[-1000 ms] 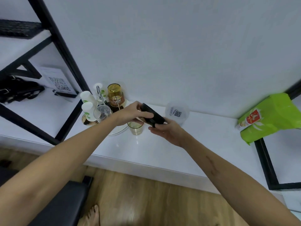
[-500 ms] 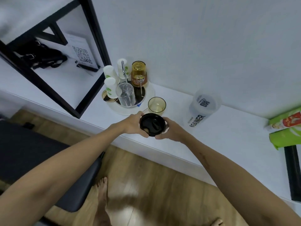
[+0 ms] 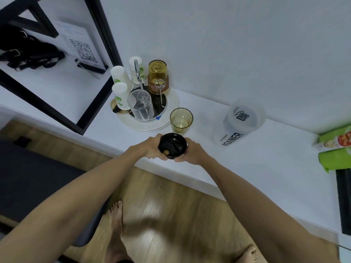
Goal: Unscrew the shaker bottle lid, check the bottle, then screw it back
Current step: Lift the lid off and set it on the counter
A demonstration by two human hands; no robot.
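The black shaker lid (image 3: 172,145) is off the bottle and turned with its hollow inside facing up toward me. My left hand (image 3: 150,149) grips its left rim and my right hand (image 3: 191,151) grips its right rim, just above the front edge of the white counter (image 3: 266,162). A fingertip shows through the lid's opening. The frosted shaker bottle (image 3: 240,122) with black lettering stands open and upright on the counter, to the right of the lid and apart from both hands.
An amber glass (image 3: 181,120) stands right behind the lid. A round tray (image 3: 146,126) at the back left holds paper cups, a clear glass and an amber jar. A black shelf frame (image 3: 57,112) stands left, green packets (image 3: 336,154) right, wooden floor below.
My view has dropped and come closer. The lid, held tilted on edge high near the tray a second ago, is down near the counter's front edge with its inside turned up.
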